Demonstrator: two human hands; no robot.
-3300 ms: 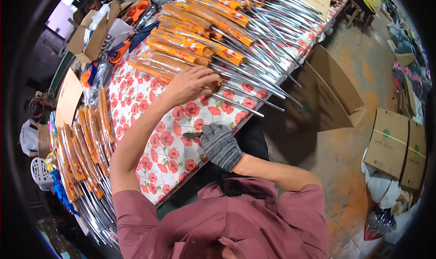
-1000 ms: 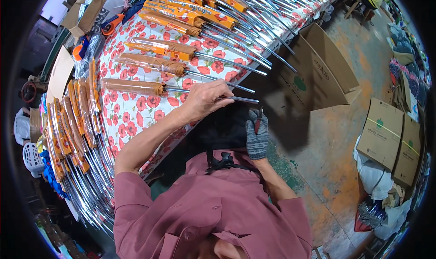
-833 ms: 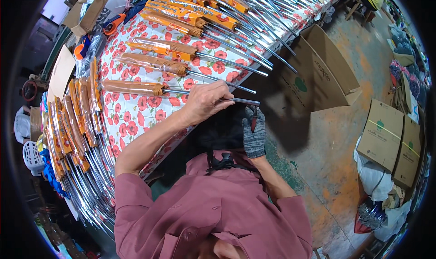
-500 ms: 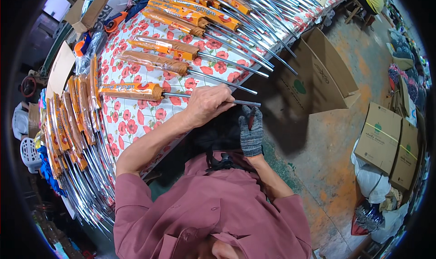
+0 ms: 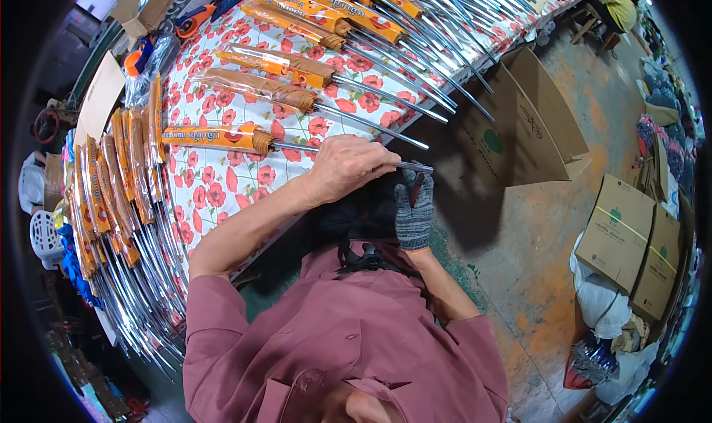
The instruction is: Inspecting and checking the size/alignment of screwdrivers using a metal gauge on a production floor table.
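Note:
My bare left hand (image 5: pixel 351 165) is closed around a shiny metal tube (image 5: pixel 297 146) at the table's near edge. Its other end runs into a brown wrapped head in an orange and clear plastic sleeve (image 5: pixel 215 137), lying on the table. Just past my left fingers the tube's free end (image 5: pixel 417 167) sticks out over the edge. In a grey knitted glove, my right hand (image 5: pixel 414 219) has its fingers bent up against that free end. A dark reddish-brown piece shows faintly between the thumb and fingers; its kind is hidden.
More sleeved heads on metal tubes lie across the flowered tablecloth (image 5: pixel 215 193), and a stack of them (image 5: pixel 119 193) stands at the left. An open cardboard box (image 5: pixel 512 134) sits on the floor beyond my right hand. Strapped flat cartons (image 5: pixel 615 223) lie far right.
My gloved fingers have risen to the tube's end, and the reddish-brown piece, plainer before, is now mostly hidden. My left hand and the tube appear slightly farther right.

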